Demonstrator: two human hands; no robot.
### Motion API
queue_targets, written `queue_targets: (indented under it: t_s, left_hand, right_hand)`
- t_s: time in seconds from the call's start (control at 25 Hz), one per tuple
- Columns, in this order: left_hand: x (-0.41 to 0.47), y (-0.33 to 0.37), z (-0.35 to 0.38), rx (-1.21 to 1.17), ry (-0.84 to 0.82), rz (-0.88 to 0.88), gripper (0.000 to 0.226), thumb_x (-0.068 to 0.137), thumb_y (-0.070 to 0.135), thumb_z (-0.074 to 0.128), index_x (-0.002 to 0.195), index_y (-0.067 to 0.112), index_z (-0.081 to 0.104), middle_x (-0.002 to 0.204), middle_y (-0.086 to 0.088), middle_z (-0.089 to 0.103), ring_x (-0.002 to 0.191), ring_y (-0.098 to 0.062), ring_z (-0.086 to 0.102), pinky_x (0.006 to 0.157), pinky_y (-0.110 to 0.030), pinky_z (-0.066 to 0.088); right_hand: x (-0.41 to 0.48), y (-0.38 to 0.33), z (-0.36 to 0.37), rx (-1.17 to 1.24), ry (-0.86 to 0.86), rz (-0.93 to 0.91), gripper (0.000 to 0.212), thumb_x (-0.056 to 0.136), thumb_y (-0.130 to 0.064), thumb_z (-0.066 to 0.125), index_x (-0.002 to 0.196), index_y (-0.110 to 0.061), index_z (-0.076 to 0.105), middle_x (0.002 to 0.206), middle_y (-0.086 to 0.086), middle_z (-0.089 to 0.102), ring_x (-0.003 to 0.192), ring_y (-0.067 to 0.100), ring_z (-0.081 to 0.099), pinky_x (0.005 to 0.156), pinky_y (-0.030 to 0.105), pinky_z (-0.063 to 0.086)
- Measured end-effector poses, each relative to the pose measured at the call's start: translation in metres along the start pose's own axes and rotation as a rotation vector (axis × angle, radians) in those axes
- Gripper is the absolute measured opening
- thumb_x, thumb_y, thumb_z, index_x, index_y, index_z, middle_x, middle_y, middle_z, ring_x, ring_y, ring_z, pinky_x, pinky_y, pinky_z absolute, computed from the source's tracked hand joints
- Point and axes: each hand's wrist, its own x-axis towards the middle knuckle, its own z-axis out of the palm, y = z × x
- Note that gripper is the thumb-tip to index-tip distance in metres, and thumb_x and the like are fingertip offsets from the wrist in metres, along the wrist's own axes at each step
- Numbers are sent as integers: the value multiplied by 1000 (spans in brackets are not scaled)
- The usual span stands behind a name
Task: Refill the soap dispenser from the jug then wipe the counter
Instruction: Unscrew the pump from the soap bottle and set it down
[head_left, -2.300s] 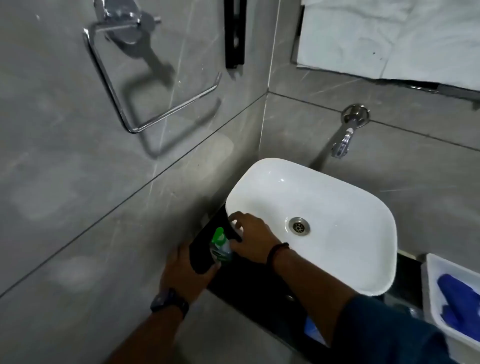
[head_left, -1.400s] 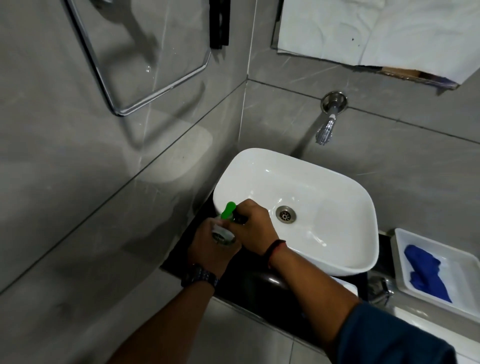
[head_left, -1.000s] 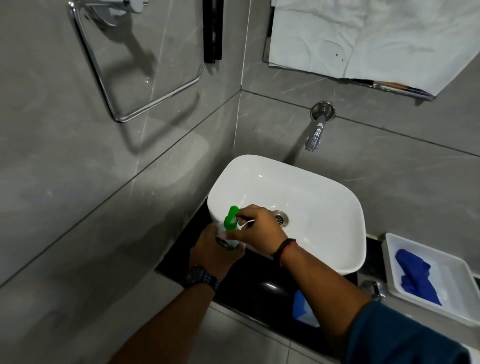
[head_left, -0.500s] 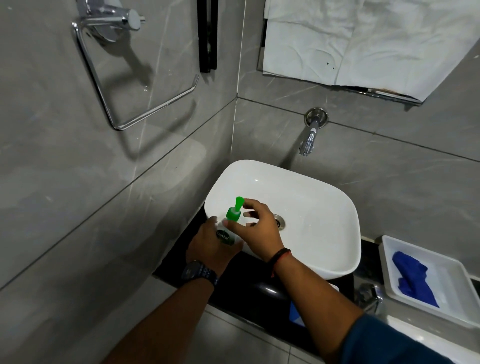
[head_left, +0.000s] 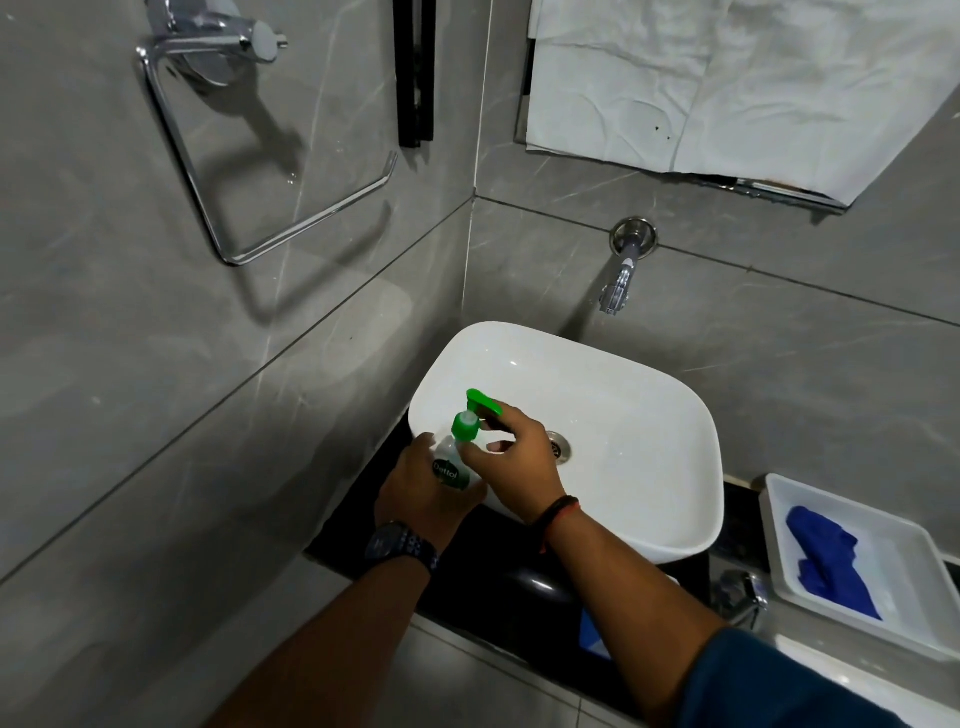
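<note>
A clear soap dispenser with a green label and a green pump head is held over the left front rim of the white basin. My left hand wraps around the bottle's body. My right hand pinches the green collar under the pump, and the spout points right. The black counter lies beneath both hands. A blue cloth lies in a white tray at the right. No jug is in view.
A chrome tap sticks out of the grey tiled wall above the basin. A chrome towel ring hangs on the left wall. Crumpled white paper covers the mirror. A second chrome tap stands at the counter front.
Both hands lifted the dispenser from the counter beside the basin to above its rim. My right hand shifted on the green pump, whose spout now points right and stands higher off the bottle.
</note>
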Motion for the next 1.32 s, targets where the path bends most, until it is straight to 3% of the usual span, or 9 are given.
queue_targets:
  t_s: [0.16,0.28,0.52,0.72,0.84,0.96,1.12,1.24,1.32]
  left_hand:
    - [3,-2,3,2,3,-16,71,56,63,69,114,26,50,107,4,61,94,-20,62,75,-36,55]
    - [4,-5,4,12,-1,0,75,58,63,70,119,26,48,112,3,60,98,-18,61,77,-33,54]
    - [5,-5,5,-12,3,-8,75,53,69,61,114,27,48,107,4,61,94,-18,61,71,-29,51]
    - [4,-6,4,18,35,1,79,55,64,70,118,22,48,109,0,62,96,-23,62,73,-31,51]
    - [5,-1,1,-8,28,21,75,54,65,67,114,24,48,103,4,61,90,-19,62,66,-25,44]
    - [11,6,-4,-16,-2,27,73,52,63,69,112,28,46,102,9,58,87,-14,61,65,-26,48]
    - [16,10,-7,15,-16,61,74,53,60,73,114,27,44,103,15,53,85,-10,57,66,-27,49]
    - [16,9,-6,70,-32,54,74,54,61,72,115,26,47,106,9,58,91,-14,61,72,-30,53]
    - [13,7,-7,13,12,59,71,52,61,72,110,28,47,100,11,56,86,-12,59,67,-26,49]
  right_hand:
    - [1,1,3,52,84,49,57,69,-22,83,116,-30,50,94,-2,68,93,14,63,82,34,54]
    - [2,0,4,59,42,57,73,69,-24,83,125,-33,38,100,-3,65,96,16,62,81,32,54]
    - [3,0,8,42,101,63,62,65,-31,85,113,-32,46,87,-9,68,90,14,64,80,34,54]
    - [5,0,7,-15,151,58,21,65,-34,84,74,-25,68,78,-11,68,83,7,62,76,31,53]
    - [3,-4,4,-36,132,-23,15,69,-29,81,76,-33,69,84,-16,68,88,3,61,72,20,49]
    - [3,-11,2,-29,121,-78,18,72,-25,79,86,-34,71,91,-16,67,90,1,61,69,11,45]
    - [7,-16,0,-13,101,-45,21,70,-26,80,84,-34,68,94,-14,64,89,7,60,70,19,50]
    - [8,-18,0,-35,116,-29,22,67,-28,83,80,-33,65,84,-12,65,82,1,60,70,19,52]
    - [7,-18,2,-23,86,-40,28,69,-24,80,91,-32,65,89,-10,67,88,3,61,74,27,55]
